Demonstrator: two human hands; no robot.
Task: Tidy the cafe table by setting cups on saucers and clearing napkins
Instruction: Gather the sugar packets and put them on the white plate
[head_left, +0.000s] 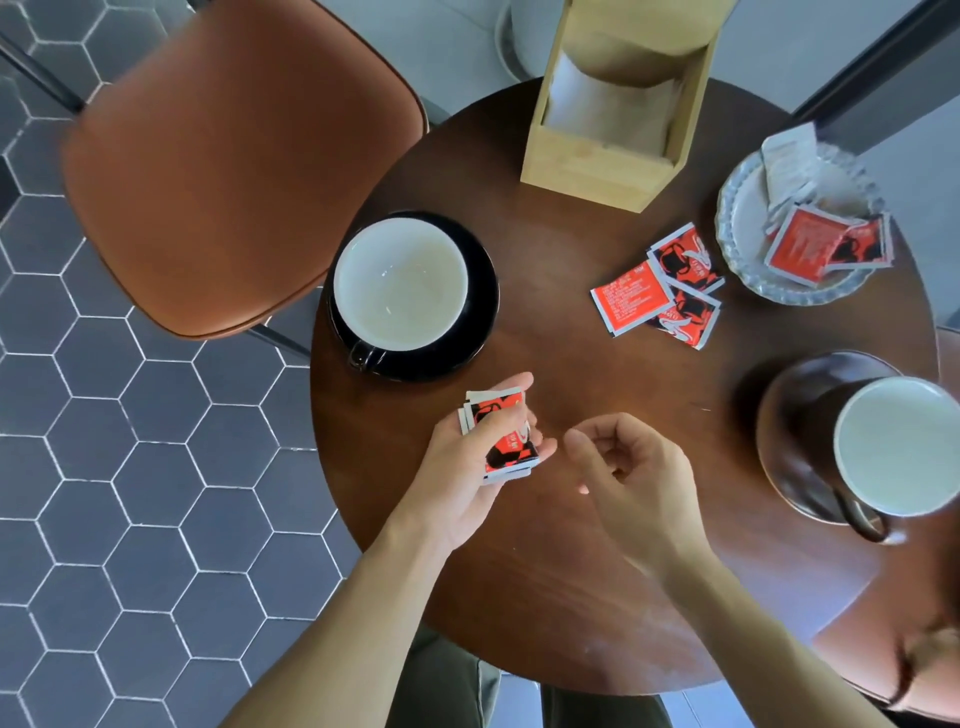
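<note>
Gripping a small stack of red packets (503, 439), the left hand (470, 467) hides their lower edges; the right hand (631, 475) hangs loosely curled, holding nothing. Glass dish (737, 244) holds more packets; right cup (901, 447) is cut off.

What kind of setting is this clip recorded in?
Most likely a cafe: a small round wooden table bearing a cup on a black saucer, a wooden napkin holder and red sachets.

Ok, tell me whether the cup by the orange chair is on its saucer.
On it. The cup sits upright on the black saucer, whose rim shows around it.
</note>
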